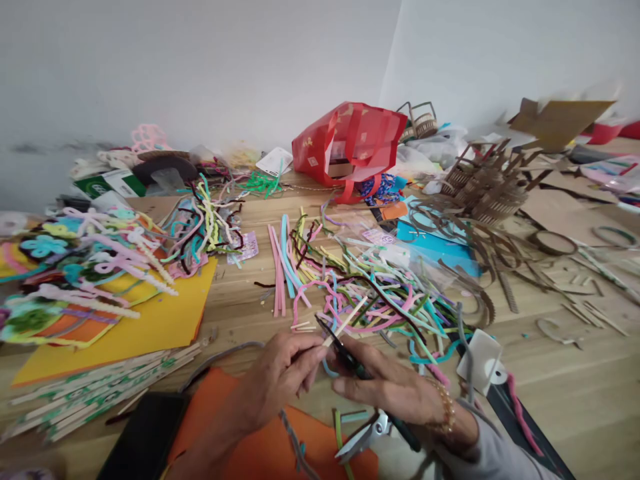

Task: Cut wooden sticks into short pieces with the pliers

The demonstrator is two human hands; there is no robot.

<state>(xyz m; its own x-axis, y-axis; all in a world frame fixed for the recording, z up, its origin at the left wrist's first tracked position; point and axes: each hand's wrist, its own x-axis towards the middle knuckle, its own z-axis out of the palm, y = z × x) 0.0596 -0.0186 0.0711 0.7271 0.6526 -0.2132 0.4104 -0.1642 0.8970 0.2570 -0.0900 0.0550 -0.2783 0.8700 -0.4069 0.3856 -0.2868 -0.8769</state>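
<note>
Orange sheet [270,437] lies nearest, under both hands, on a wooden counter [575,373]. Beyond it, a yellow card [125,340] carries bright pipe-cleaner flowers and strands. A red bag [350,143] sits at the back with its handles flopped over; a flat brown piece shows in its open side, and the rest of its contents are hidden. A clear plastic bag [415,257] lies under the far edge of a loose heap of pipe cleaners [370,293], which looks soft, light and easy to bend.

Over the near edge of that heap, the left hand [280,377] has a narrow grip, thumb and fingertips pinched on the lower end of a pale stick [345,320]. This thin stick looks light and fairly stiff, though it could snap under a sideways push, so its end seems the sensible place to hold. The right hand [385,390] has a closed grip around black-handled cutters [345,353], whose dark blades reach up beside the stick. Silver pliers [365,437] lie just below that hand.
</note>
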